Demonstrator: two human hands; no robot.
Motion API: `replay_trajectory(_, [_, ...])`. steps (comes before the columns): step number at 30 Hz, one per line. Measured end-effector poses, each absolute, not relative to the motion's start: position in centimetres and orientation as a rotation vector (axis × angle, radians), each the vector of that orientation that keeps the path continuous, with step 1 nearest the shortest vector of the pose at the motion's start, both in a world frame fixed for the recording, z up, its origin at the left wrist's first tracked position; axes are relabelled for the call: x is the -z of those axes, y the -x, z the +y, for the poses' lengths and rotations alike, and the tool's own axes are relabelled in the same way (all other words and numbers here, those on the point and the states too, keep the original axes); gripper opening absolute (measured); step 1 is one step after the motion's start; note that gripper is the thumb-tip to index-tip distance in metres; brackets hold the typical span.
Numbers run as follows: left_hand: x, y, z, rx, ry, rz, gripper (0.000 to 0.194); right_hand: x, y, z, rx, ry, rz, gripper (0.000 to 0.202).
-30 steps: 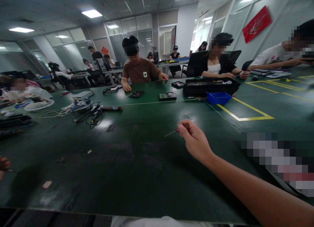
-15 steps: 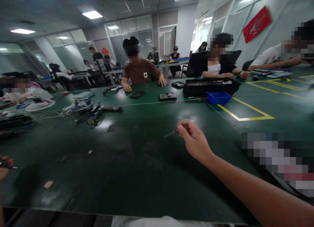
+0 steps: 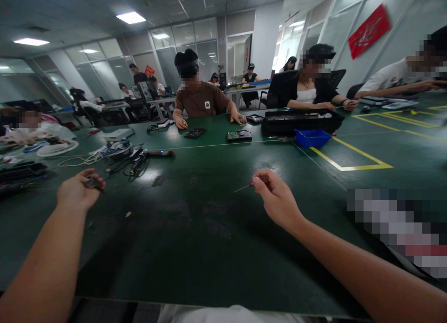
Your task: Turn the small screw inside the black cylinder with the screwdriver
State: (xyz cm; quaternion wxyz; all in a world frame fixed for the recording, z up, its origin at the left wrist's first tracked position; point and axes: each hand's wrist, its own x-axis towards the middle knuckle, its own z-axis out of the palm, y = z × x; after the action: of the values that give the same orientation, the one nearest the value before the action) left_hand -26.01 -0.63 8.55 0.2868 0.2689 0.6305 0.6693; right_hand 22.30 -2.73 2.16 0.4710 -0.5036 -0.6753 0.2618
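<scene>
My right hand (image 3: pixel 275 197) is closed around the red handle of a screwdriver (image 3: pixel 243 187). The thin metal shaft points left, above the green table (image 3: pixel 209 267). On the left, my left hand (image 3: pixel 78 190) is raised over the table with its fingers curled round a small dark tool (image 3: pixel 93 182). Blur and the fingers hide most of that tool, so its kind is unclear. Closest to the left hand lies a tangle of black cables (image 3: pixel 134 164), just beyond it. Neither tool touches anything on the table.
Across the table a person in a brown shirt (image 3: pixel 200 99) has a circuit board (image 3: pixel 194 133) and a hard drive (image 3: pixel 239 135) in front. A blue tray (image 3: pixel 312 137) stands beside a long black case (image 3: pixel 302 123). Yellow tape (image 3: pixel 366 167) marks the right side.
My left hand has come in from the left edge, moving right and forward over the table with the dark tool. The right hand and screwdriver are almost unmoved.
</scene>
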Motion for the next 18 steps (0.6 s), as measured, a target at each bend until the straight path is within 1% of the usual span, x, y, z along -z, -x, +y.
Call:
replay_trajectory(5, [-9.0, 18.1, 2.0, -1.669, -0.795, 1.367, 0.015, -1.9, -22.3, -2.6, -0.657, 1.218, -1.642, 0.025])
replay_trajectory(6, [-9.0, 16.3, 2.1, -1.631, -0.827, 1.282, 0.020, -1.9, -22.3, -2.6, -0.663, 1.214, -1.644, 0.024])
replay_trajectory(9, [-8.7, 11.0, 2.1, -1.471, -0.967, 1.166, 0.047, -2.0, -22.3, -2.6, -0.674, 1.200, -1.638, 0.022])
replay_trajectory(11, [-8.1, 7.6, 1.8, -1.364, -1.049, 1.128, 0.053, -2.1, -22.3, -2.7, -0.666, 1.200, -1.631, 0.022])
replay_trajectory(13, [-7.3, 4.6, 1.4, -1.214, -1.094, 1.090, 0.052, -2.4, -22.3, -2.8, -0.649, 1.210, -1.629, 0.024])
replay_trajectory(15, [-6.3, 2.1, 1.0, -1.097, -1.122, 1.044, 0.046, -2.7, -22.3, -2.9, -0.630, 1.218, -1.636, 0.026])
replay_trajectory(18, [-4.7, -0.2, 0.4, -1.028, -1.245, 1.000, 0.039, -2.9, -22.4, -3.1, -0.593, 1.202, -1.626, 0.029])
